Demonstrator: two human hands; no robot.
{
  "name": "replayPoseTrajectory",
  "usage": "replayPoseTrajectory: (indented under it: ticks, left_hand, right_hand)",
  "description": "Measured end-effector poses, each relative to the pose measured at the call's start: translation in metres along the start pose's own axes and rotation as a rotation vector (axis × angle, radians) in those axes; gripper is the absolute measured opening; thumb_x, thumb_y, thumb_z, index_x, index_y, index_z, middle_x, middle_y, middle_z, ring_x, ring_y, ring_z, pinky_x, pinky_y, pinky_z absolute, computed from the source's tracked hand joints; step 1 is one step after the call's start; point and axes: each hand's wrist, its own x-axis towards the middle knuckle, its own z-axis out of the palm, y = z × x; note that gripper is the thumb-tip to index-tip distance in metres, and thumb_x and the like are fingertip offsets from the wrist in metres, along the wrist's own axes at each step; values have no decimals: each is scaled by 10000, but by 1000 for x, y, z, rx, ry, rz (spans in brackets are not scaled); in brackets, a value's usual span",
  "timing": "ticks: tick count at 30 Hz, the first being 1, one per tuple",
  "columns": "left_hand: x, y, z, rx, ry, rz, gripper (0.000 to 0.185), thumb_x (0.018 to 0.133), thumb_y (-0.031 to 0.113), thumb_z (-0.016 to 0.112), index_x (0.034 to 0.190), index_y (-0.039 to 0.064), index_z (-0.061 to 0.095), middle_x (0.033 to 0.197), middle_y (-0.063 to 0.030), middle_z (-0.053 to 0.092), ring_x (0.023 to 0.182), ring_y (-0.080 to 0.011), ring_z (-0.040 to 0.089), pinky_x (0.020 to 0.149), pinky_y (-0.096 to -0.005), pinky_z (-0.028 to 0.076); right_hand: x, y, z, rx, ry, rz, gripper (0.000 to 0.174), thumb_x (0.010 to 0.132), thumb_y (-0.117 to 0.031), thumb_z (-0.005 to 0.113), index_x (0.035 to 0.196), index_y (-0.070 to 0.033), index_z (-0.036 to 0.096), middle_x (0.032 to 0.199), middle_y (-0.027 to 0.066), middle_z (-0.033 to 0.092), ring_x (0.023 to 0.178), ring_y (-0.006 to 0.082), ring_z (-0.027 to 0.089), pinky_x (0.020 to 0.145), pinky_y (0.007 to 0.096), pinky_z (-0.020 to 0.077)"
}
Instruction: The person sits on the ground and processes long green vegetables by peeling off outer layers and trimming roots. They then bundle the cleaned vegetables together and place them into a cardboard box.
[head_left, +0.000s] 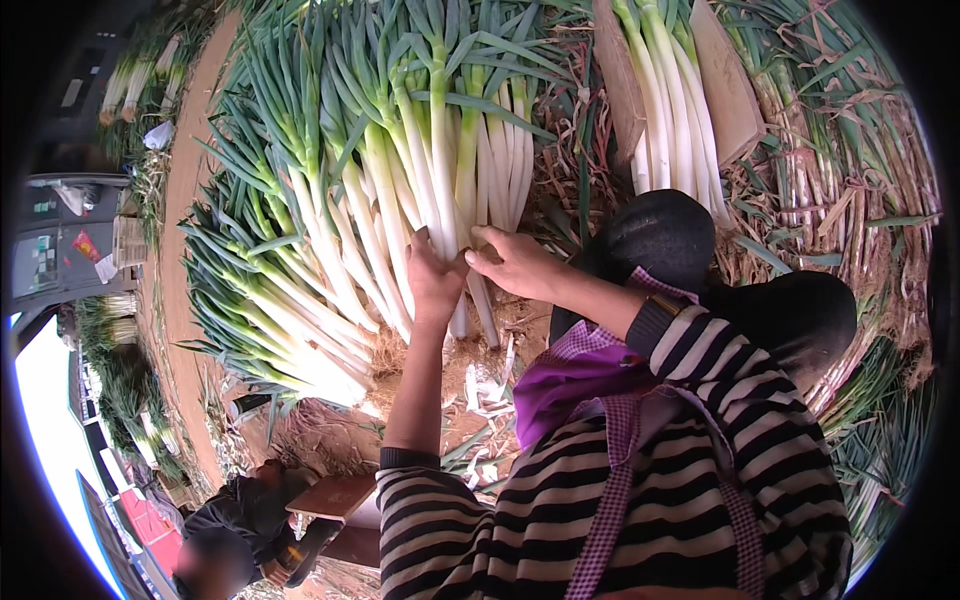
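My left hand (437, 283) is closed around the lower white stems of Welsh onions (442, 199), whose green leaves point away from me. Just to its right, my right hand (517, 264) has its thumb and forefinger close to the same stems; whether it pinches a thin layer there cannot be made out. Below the hands, pale root ends (484, 311) hang over the soil. Beyond and to the left, a broad fan of clean white-stemmed onions (322, 240) lies on the ground.
Several onions (664, 112) lie between two wooden boards (720, 82) beyond my knees. Unpeeled, soil-covered onions (810, 172) are heaped at right. Peeled scraps (480, 386) litter the ground. At lower left, a person (240, 517) sits near a wooden stool (334, 495). A vehicle (60, 247) stands at far left.
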Motion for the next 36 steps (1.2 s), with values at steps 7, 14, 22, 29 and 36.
replayPoseTrajectory:
  ticks: [7,14,22,29,36]
  left_hand:
    - [7,33,-6,-673,-136,-15,631,818,221,703,1293,-22,366,1019,-131,564,932,-191,560,791,-279,454]
    - [28,37,49,-831,-14,-124,611,903,275,588,1370,7,299,1028,-128,592,889,-182,575,787,-296,474]
    - [30,18,6,-58,83,107,562,908,404,533,1265,-18,432,738,-97,606,582,-179,583,524,-300,463]
    - [34,-9,42,632,101,82,498,799,229,623,1195,-44,491,765,-162,603,668,-297,598,610,-380,474]
    - [52,13,31,-914,-134,-361,253,742,77,634,950,-44,557,617,-10,528,471,-57,420,428,-175,339]
  right_hand:
    - [-36,0,2,1163,-81,426,424,942,-432,457,1119,-57,548,958,48,613,826,113,588,690,273,490]
    - [-39,1,-16,987,13,322,343,914,-312,564,1108,-29,555,887,30,601,761,91,553,651,256,454]
    - [-80,-51,-94,1467,-260,11,379,965,-360,438,1100,-10,492,729,27,541,494,89,470,389,221,356]
    - [-87,-6,-35,864,-2,453,381,910,-360,563,1081,-19,543,784,11,568,666,74,520,573,228,429]
    - [-95,0,-32,909,-94,429,364,807,-228,707,1080,-24,580,892,46,631,704,85,559,561,215,424]
